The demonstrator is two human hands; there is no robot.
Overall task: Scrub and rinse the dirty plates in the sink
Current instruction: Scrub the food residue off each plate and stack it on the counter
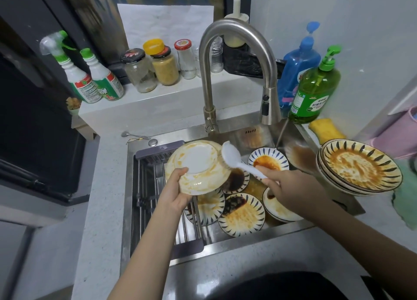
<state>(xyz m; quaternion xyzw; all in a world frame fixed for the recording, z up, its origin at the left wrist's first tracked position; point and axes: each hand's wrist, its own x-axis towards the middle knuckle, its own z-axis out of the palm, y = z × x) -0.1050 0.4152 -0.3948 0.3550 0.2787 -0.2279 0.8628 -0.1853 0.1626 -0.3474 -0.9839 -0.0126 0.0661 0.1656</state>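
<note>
Left hand [178, 188] grips a plate [198, 166] by its near-left rim, held tilted over the sink [225, 243], underside toward me, orange smears round the foot ring. Right hand [286, 187] is clenched on the brush [234, 157] handle.

Key relation: the brush head sits at the plate's far-right edge, touching or just off it; I can't tell which. Its handle runs from far-left down to near-right into the right hand. So the dirty face lies left of the brush head, and I judge the next stroke sweeps leftward across the underside. The right hand does the work; the left only steadies.

The tap [269, 105] runs a thin stream to the right, well apart from the held plate, so rinsing means moving the plate right.

More dirty plates lie in the sink below, and a stack [358, 168] sits on the table at right. Task is early.

Writing: the green soap bottle [313, 92] has a Chinese label too small to read. The spray bottles [94, 83] at far left show a "3"; the rest is unreadable. Jar lids are blurred.
</note>
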